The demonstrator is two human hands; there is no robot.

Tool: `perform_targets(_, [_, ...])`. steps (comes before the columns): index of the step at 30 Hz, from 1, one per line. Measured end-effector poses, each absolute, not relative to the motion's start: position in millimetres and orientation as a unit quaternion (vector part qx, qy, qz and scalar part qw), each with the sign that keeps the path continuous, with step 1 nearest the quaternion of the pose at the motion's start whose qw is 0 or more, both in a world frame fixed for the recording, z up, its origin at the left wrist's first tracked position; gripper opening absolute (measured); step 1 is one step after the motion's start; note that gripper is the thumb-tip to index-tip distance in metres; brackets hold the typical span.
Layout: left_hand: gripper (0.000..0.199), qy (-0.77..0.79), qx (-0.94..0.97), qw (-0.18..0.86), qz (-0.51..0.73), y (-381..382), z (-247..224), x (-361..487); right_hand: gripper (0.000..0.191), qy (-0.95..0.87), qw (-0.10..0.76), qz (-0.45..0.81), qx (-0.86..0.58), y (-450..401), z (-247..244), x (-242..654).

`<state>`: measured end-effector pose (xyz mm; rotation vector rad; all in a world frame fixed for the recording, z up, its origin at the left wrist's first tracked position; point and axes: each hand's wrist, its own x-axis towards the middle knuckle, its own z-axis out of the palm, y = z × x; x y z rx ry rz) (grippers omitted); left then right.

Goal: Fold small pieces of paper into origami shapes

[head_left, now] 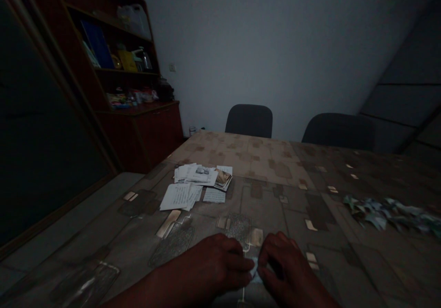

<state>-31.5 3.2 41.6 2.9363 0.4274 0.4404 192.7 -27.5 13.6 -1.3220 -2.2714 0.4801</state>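
1. Head view, hands: The left hand [220, 264] and the right hand [280, 264] are at the near edge of the table [275, 207], with the fingers curled inward and the fingertips meeting at centre.
2. Head view, grip state: Both grips are clenched on a small pale blue paper piece [255, 271], held between the two hands. The fingers hide most of it, so its exact shape cannot be confirmed.
3. Head view, table: The table has a patterned beige-and-grey cover. A loose stack of printed papers [196, 181] lies at mid-table, left of centre and well apart from the hands. Printed photographs [223, 179] lie at the right end of that stack. A scattered group of crumpled blue-green paper pieces [386, 213] lies to the right.
4. Head view, surroundings: A dark wooden shelf cabinet [113, 69] stands beyond the table on the left, holding a blue binder [97, 45] and a kettle [144, 59]. Two dark chairs [248, 120] [339, 131] stand at the far side of the table.
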Motion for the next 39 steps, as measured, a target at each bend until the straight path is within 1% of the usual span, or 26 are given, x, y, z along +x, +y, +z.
perform_targets(7, [0.015, 0.143, 0.973, 0.111, 0.143, 5, 46, -33, 0.016, -0.834, 0.217, 0.156, -0.483, -29, 16, 192])
perform_targets(11, [0.019, 0.148, 0.969, 0.145, 0.133, 5, 49, -35, 0.019, -0.830, 0.221, 0.145, -0.491, -29, 13, 191])
perform_targets(15, [0.024, 0.167, 0.964, 0.152, 0.140, 4, 48, -36, 0.020, -0.828, 0.224, 0.152, -0.490, -28, 10, 191])
perform_targets(18, [0.025, 0.161, 0.966, 0.137, 0.151, 3, 46, -35, 0.019, -0.829, 0.225, 0.147, -0.491, -28, 8, 192])
perform_targets(23, [0.017, 0.137, 0.975, 0.081, 0.154, 2, 42, -30, 0.017, -0.833, 0.215, 0.139, -0.490, -29, 11, 191])
perform_targets(28, [0.014, 0.139, 0.973, 0.057, 0.174, 2, 35, -29, 0.017, -0.833, 0.216, 0.127, -0.494, -30, 15, 189])
perform_targets(33, [0.014, 0.143, 0.971, 0.042, 0.189, 2, 30, -30, 0.018, -0.831, 0.218, 0.134, -0.494, -31, 14, 190])
perform_targets(36, [0.016, 0.145, 0.974, 0.036, 0.173, 1, 31, -29, 0.018, -0.826, 0.230, 0.154, -0.491, -31, 15, 191])
perform_targets(39, [0.016, 0.157, 0.976, 0.038, 0.148, -1, 34, -29, 0.024, -0.802, 0.250, 0.176, -0.512, -29, 15, 191])
